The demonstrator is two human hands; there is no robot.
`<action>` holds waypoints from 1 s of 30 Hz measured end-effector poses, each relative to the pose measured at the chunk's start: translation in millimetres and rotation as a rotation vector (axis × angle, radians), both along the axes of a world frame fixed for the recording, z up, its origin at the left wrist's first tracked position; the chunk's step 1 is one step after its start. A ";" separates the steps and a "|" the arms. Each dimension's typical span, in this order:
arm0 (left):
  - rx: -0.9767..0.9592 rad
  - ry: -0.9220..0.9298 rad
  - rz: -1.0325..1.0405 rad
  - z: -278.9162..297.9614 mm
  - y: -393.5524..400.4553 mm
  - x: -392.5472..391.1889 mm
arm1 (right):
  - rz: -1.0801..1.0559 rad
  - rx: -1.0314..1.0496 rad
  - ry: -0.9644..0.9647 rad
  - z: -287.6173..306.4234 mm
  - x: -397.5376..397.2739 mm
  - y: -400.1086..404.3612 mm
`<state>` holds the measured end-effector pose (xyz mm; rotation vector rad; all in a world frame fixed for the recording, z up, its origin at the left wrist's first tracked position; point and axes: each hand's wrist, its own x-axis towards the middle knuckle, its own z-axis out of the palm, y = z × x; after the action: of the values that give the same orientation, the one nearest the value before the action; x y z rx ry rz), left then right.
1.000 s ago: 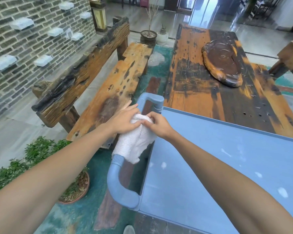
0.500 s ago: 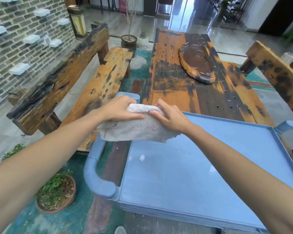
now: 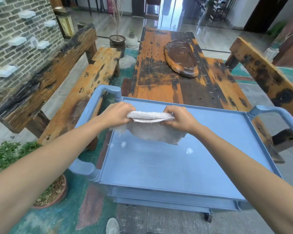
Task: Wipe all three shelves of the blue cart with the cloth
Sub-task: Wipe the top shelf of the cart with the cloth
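Fingers [image 3: 125,112] of both hands clamped on white terry cloth [image 3: 152,130]; fold it flat, then press onto top shelf [image 3: 176,166], sweeping far to near.

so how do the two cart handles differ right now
The left handle is seen in full, a ribbed loop running from the far corner to the near corner; the right handle runs out of frame. The bench lies beyond the left handle, a wooden chair beyond the right one. Both are blue and untouched.
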<state>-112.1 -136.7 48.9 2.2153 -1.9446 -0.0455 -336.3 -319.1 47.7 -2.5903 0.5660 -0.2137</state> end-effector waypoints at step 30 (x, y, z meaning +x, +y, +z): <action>-0.018 1.097 0.964 -157.9 -3.7 19.6 | 0.479 -0.189 0.212 -208.7 32.6 136.2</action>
<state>-92.5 -140.4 -108.9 2.1062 -0.2805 -0.8505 -303.7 -182.9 -161.0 -2.8594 -0.0211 0.1772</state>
